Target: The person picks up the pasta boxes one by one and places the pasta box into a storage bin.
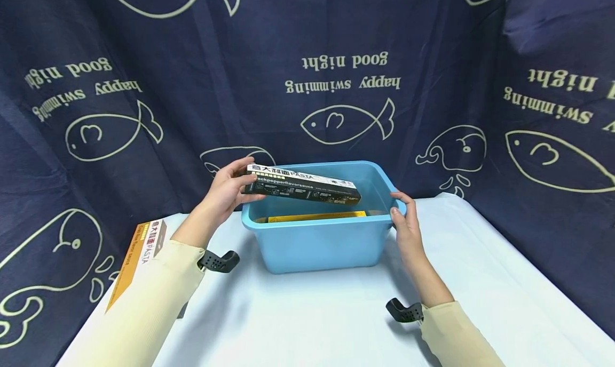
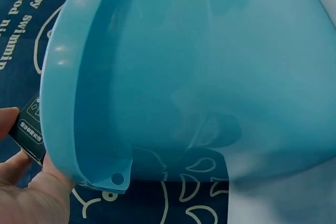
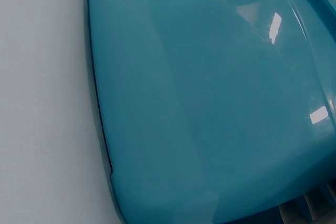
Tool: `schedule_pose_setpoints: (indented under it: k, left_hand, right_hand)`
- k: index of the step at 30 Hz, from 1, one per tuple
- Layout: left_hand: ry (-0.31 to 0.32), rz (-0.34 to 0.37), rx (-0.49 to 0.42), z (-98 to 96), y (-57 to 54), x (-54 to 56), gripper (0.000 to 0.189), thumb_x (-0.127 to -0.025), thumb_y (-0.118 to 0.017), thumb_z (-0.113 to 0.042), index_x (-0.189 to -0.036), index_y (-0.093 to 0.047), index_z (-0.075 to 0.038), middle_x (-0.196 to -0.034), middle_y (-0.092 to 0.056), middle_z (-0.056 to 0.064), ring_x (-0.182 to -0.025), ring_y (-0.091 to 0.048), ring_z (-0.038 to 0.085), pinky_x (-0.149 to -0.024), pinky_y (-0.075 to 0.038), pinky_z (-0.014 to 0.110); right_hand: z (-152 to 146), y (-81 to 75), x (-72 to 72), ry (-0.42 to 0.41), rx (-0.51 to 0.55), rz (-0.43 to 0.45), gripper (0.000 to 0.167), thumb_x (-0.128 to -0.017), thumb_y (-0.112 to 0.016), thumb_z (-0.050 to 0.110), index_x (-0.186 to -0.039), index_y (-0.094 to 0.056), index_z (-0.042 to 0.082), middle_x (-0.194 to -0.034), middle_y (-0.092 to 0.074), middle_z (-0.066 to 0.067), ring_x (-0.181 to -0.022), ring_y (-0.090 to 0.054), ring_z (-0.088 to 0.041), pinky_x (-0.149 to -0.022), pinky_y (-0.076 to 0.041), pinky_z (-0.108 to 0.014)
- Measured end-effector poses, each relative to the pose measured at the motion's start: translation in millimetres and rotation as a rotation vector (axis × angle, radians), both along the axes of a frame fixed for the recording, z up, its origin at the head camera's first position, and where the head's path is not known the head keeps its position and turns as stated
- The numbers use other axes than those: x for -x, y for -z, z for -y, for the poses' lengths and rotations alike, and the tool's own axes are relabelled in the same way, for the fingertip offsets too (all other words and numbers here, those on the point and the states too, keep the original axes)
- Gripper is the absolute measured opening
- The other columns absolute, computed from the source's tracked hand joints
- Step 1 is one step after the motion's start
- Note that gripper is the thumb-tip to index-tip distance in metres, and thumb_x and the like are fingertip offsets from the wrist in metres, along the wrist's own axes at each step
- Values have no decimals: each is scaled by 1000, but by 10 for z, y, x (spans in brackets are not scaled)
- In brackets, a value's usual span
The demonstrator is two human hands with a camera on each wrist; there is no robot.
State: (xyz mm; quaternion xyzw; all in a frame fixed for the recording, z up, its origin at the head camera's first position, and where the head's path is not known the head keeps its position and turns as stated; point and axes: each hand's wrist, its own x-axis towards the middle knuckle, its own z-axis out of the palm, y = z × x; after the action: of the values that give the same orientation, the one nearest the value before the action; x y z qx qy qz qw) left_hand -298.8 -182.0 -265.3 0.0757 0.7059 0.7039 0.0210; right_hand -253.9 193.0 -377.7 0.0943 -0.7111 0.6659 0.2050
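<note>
My left hand point(image 1: 225, 192) grips the left end of a long black-and-white pasta box point(image 1: 307, 186), labelled black pepper flavor sauce. The pasta box slants down to the right over the mouth of a light blue plastic bin point(image 1: 317, 247). In the left wrist view, the end of that pasta box point(image 2: 30, 129) shows between thumb and fingers beside the bin's rim point(image 2: 63, 61). Inside the bin lies a yellow box point(image 1: 317, 217), mostly hidden by the front wall. My right hand point(image 1: 407, 225) holds the bin's right rim, thumb outside. The right wrist view is mostly bin wall point(image 3: 199, 103).
On the left of the white-covered table point(image 1: 298, 313) lies an orange-and-white pasta box point(image 1: 136, 252), partly behind my left sleeve. A dark corner of something point(image 1: 182, 311) shows beside that sleeve. A navy curtain point(image 1: 269, 52) with fish drawings hangs behind the bin.
</note>
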Motion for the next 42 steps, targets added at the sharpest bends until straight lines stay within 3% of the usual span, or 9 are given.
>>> schedule_pose_setpoints:
  k: [10, 22, 31, 37, 42]
  left_hand:
    - [49, 15, 51, -104, -8, 120, 63, -100, -49, -3, -158, -25, -11, -154, -30, 16, -133, -43, 35, -93, -56, 51]
    - [54, 32, 139, -204, -12, 221, 64, -100, -51, -2, -158, -25, -10, -159, -26, 16, -137, -41, 42, -97, -53, 56]
    - [74, 13, 184, -289, -25, 247, 62, -100, -51, -2, -157, -26, -8, -159, -26, 16, -136, -43, 43, -89, -58, 48]
    - [84, 35, 190, -320, -18, 286, 68, -101, -52, -4, -159, -18, -7, -162, -22, 15, -138, -42, 42, -90, -58, 48]
    - [106, 52, 213, -339, -24, 333, 71, -102, -53, -8, -160, -11, -5, -162, -20, 16, -140, -42, 41, -98, -54, 51]
  right_hand:
    - [-7, 18, 9, -3, 8, -25, 45, -103, -38, 20, -147, -33, 8, -162, -25, -5, -149, -22, -28, -118, -19, -63]
    - [-2, 20, 16, -22, 10, -30, 45, -104, -38, 21, -146, -31, 7, -163, -23, -5, -149, -21, -31, -118, -18, -64]
    - [-11, 28, 22, -9, 15, -43, 45, -103, -38, 20, -146, -33, 7, -162, -25, -7, -148, -23, -32, -118, -18, -65]
    - [-9, 29, 10, -7, 11, -29, 46, -103, -38, 21, -146, -32, 7, -162, -24, -7, -148, -22, -32, -118, -18, -65]
    - [-6, 19, 10, -9, 10, -25, 46, -103, -38, 21, -146, -32, 7, -162, -24, -6, -149, -22, -33, -118, -18, -64]
